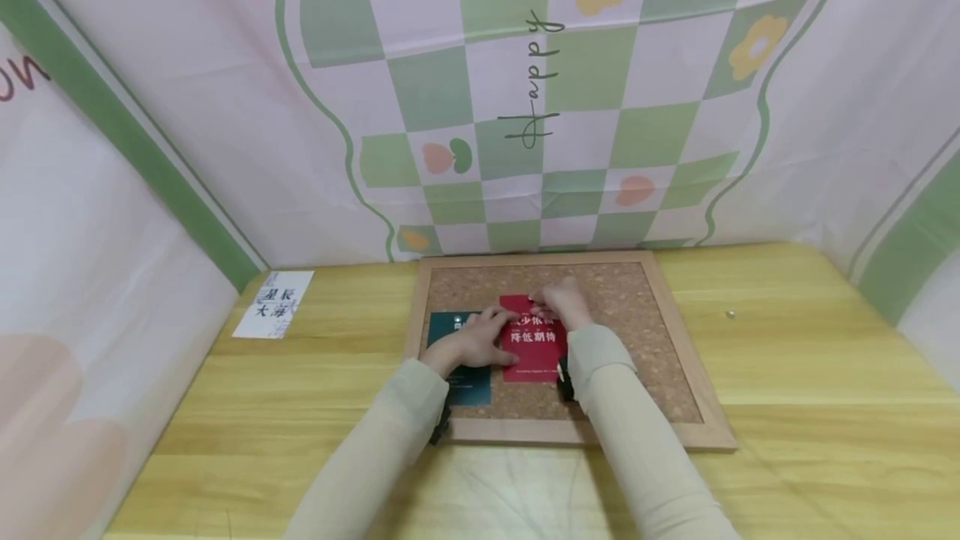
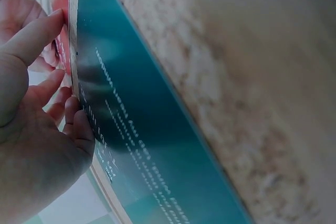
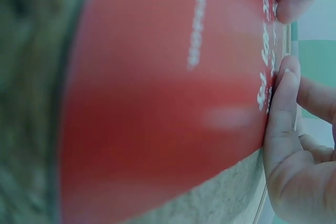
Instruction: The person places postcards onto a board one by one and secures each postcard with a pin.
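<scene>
A red card [image 1: 531, 361] with white characters lies on the cork board [image 1: 630, 323], beside a teal card [image 1: 471, 390]. My left hand [image 1: 474, 342] rests with spread fingers on the red card's left edge, its wrist over the teal card. My right hand [image 1: 562, 304] is at the red card's upper part, fingers bent, near a small shiny spot at the top; whether it pinches something is hidden. The right wrist view shows the right hand [image 3: 299, 166] touching the red card [image 3: 157, 103]. In the left wrist view the left hand [image 2: 42, 129] is beside the teal card [image 2: 136, 114].
The board's wooden frame [image 1: 525, 432] lies on the wooden table [image 1: 810, 357] against a checkered cloth backdrop [image 1: 585, 73]. A white card with black characters [image 1: 273, 305] lies at the table's left. A small shiny object [image 1: 731, 314] lies to the right of the board.
</scene>
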`<action>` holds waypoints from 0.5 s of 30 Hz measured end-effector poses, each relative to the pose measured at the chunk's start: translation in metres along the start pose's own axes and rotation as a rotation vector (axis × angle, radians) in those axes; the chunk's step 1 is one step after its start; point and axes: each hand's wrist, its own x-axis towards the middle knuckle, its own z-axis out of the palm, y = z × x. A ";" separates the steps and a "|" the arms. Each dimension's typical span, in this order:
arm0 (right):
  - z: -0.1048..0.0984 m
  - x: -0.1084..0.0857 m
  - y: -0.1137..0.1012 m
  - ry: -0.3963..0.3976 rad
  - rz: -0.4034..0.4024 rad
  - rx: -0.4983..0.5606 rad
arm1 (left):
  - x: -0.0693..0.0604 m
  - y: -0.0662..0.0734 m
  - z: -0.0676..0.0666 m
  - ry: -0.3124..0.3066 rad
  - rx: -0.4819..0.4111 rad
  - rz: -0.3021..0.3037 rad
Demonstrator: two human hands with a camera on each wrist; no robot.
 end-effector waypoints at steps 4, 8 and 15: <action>0.001 0.001 0.000 0.016 0.005 -0.032 | 0.000 0.000 0.000 0.001 0.006 -0.003; 0.002 0.002 -0.001 0.024 0.002 -0.067 | 0.000 0.000 0.001 0.003 0.007 -0.003; 0.003 0.003 -0.001 0.043 -0.007 -0.099 | 0.000 0.000 0.000 -0.001 0.001 -0.009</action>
